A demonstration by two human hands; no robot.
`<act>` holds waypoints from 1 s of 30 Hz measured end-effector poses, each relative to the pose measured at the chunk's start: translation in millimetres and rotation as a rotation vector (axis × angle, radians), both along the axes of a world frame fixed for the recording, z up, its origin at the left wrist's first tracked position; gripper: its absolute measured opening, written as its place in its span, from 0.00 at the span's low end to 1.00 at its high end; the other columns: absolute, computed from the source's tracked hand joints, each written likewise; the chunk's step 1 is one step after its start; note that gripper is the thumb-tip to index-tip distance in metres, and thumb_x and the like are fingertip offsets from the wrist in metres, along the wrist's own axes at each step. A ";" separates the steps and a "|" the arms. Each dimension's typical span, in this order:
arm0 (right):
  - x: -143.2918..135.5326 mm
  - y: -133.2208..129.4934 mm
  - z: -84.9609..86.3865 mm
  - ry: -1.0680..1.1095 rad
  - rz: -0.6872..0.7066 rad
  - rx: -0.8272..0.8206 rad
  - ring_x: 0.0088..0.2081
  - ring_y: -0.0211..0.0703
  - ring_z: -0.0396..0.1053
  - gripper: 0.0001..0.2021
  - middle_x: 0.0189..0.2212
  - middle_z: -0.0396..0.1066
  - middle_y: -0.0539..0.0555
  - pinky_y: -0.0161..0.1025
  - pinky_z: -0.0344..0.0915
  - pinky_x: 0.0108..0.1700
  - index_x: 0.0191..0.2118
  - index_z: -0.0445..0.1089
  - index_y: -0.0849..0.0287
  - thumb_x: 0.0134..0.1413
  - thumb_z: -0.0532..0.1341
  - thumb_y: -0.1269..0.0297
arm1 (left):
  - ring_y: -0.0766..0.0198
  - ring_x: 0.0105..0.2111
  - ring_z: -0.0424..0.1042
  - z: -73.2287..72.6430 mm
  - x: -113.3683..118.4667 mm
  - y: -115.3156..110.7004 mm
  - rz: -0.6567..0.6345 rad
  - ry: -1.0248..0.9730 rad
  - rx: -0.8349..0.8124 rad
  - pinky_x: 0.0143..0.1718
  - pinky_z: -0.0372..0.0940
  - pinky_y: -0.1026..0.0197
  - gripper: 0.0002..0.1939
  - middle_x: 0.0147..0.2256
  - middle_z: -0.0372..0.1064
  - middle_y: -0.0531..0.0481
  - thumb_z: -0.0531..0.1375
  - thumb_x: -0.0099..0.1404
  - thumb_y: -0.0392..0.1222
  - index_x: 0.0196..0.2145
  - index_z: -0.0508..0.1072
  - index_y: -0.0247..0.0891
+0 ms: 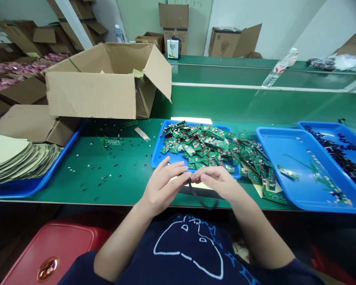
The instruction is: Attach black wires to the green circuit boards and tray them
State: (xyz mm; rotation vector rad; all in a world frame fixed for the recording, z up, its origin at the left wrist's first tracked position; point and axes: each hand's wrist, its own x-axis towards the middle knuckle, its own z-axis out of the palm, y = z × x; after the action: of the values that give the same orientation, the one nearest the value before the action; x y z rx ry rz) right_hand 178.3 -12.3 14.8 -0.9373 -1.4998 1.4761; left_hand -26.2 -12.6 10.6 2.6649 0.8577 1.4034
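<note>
Just in front of the heap of green circuit boards, both my hands meet at the fingertips. My left hand is closed in a pinch, its fingers stretched toward the right. A thin black flexible strip hangs from its fingertips and curls to the right above the table's front edge. My right hand has thumb and fingers closed at the same spot. What lies between its fingertips is too small and too hidden to tell. The boards fill a blue tray and spill over its right side.
At right stand a blue tray with a few boards and another blue tray of small black parts. A large open carton stands at back left, above stacked cardboard sheets. Small scraps dot the green table. A red stool is lower left.
</note>
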 end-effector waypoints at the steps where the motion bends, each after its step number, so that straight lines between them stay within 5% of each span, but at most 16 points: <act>1: -3.5 -2.5 1.2 -0.008 0.051 -0.020 0.29 0.40 0.71 0.15 0.25 0.73 0.52 0.38 0.69 0.32 0.27 0.72 0.60 0.51 0.61 0.52 | 0.59 0.48 0.70 -0.9 0.1 0.0 -0.002 0.014 0.009 0.54 0.61 0.47 0.19 0.44 0.72 0.46 0.58 0.60 0.30 0.48 0.68 0.42; 11: -25.5 -10.1 -9.6 0.315 0.180 -0.307 0.17 0.34 0.63 0.17 0.15 0.65 0.47 0.35 0.64 0.22 0.20 0.64 0.59 0.49 0.62 0.52 | 0.63 0.39 0.73 -4.5 3.5 1.1 -0.022 -0.108 -0.114 0.40 0.70 0.63 0.20 0.40 0.73 0.46 0.61 0.59 0.34 0.50 0.68 0.42; 17: 77.6 4.8 27.3 0.232 0.065 -0.236 0.21 0.35 0.66 0.12 0.15 0.64 0.44 0.35 0.68 0.24 0.19 0.63 0.52 0.42 0.68 0.64 | 0.67 0.35 0.73 -2.6 3.6 4.8 -0.152 -0.108 -0.192 0.35 0.69 0.67 0.19 0.36 0.73 0.47 0.61 0.60 0.36 0.50 0.69 0.40; 19: 88.4 7.3 32.3 0.277 0.010 -0.258 0.18 0.33 0.64 0.11 0.13 0.61 0.42 0.32 0.65 0.20 0.20 0.63 0.53 0.43 0.67 0.62 | 0.67 0.35 0.73 -2.8 5.0 3.3 -0.157 -0.120 -0.250 0.36 0.69 0.67 0.19 0.36 0.73 0.46 0.60 0.60 0.36 0.50 0.69 0.39; 26: -32.9 -8.4 -14.6 0.299 -0.099 -0.406 0.20 0.34 0.68 0.17 0.18 0.68 0.43 0.35 0.68 0.26 0.34 0.65 0.58 0.39 0.69 0.60 | 0.65 0.40 0.71 -5.2 17.6 -9.9 0.049 -0.308 -0.472 0.43 0.68 0.63 0.19 0.40 0.72 0.46 0.54 0.65 0.34 0.53 0.67 0.42; 30: -40.9 -10.7 -20.1 0.270 -0.214 -0.271 0.22 0.35 0.68 0.12 0.19 0.68 0.46 0.36 0.69 0.29 0.30 0.67 0.59 0.42 0.67 0.58 | 0.64 0.40 0.72 -2.8 20.2 -11.2 0.079 -0.456 -0.566 0.40 0.69 0.64 0.18 0.40 0.72 0.46 0.55 0.64 0.35 0.52 0.69 0.42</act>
State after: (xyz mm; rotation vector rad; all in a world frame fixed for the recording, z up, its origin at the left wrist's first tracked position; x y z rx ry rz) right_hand 137.3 -23.0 -5.4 -0.9769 -0.9912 1.5987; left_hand -6.0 -23.9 7.8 1.8279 1.1016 1.4255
